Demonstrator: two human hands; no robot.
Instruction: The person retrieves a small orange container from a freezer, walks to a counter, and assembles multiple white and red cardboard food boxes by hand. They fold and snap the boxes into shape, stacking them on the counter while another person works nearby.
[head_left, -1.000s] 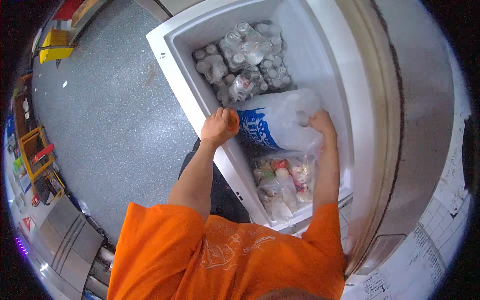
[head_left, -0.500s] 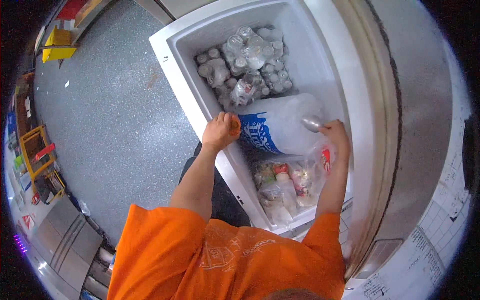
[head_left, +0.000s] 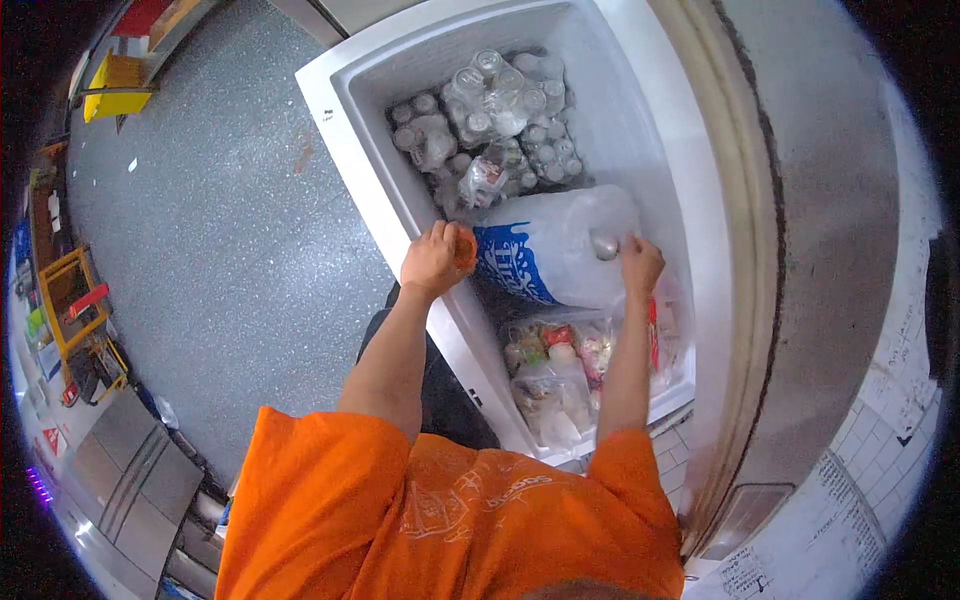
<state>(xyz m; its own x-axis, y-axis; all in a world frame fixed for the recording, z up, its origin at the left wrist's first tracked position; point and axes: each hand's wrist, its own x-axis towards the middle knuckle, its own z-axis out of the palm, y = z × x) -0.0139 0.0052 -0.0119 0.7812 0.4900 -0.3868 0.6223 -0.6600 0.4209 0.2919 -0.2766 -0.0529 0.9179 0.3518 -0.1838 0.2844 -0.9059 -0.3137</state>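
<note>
An orange cup (head_left: 465,249) is gripped in my left hand (head_left: 430,258), over the left rim of the chest freezer (head_left: 372,218). My right hand (head_left: 642,264) is closed on a metal scoop (head_left: 604,244). Its rounded bowl is at the right part of a large ice bag (head_left: 570,245), which lies on its side and has blue printing. Whether the bowl is inside the bag or just above it, I cannot tell. Nearer to me, below the bag, sit clear plastic bags of food (head_left: 555,385). A red-marked package (head_left: 655,335) shows beside my right forearm.
Several wrapped packs of bottles (head_left: 495,105) fill the far end of the freezer. To the left is a grey speckled floor (head_left: 230,200), with a yellow container (head_left: 115,88) far off. A metal wall panel (head_left: 840,200) rises on the right.
My right hand has moved left with the scoop, bringing its bowl further over the ice bag. My left hand and the cup have hardly moved.
</note>
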